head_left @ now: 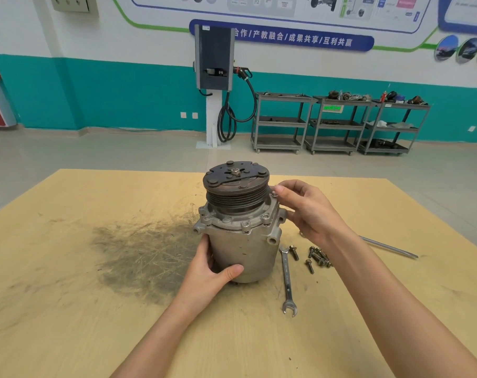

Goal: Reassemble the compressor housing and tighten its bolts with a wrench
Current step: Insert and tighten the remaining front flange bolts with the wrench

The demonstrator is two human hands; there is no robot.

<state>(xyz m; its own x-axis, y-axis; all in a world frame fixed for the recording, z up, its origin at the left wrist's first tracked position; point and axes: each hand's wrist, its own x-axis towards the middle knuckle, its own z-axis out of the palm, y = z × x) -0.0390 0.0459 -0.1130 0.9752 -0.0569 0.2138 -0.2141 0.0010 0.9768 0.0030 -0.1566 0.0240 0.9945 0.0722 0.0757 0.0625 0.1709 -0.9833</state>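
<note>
The right hand's fingertips (pixel 279 190) are pinched together at the head of a bolt (pixel 274 195) that stands in the flange on the right edge of the compressor (pixel 244 230), just beside the grooved pulley (pixel 236 189); thumb and forefinger curl round the bolt head, the other fingers loosely bent behind them. The right hand (pixel 311 214) reaches in from the lower right of the frame.

The left hand (pixel 212 271) grips the lower left side of the compressor body, thumb lying across the front of the grey casing, fingers wrapped round its left flank.

The compressor stands upright at the middle of the frame on a tan table (pixel 95 309), pulley end up. Several bolts are already seated round its flange.

Just right of the compressor a wrench (pixel 287 282) lies flat on the table, open end toward the lower edge. Beside it, further right, lie a few loose bolts (pixel 318 258). A long thin metal rod (pixel 389 246) lies past the right forearm. A dark smudge (pixel 144 252) stains the table to the left of the compressor.
</note>
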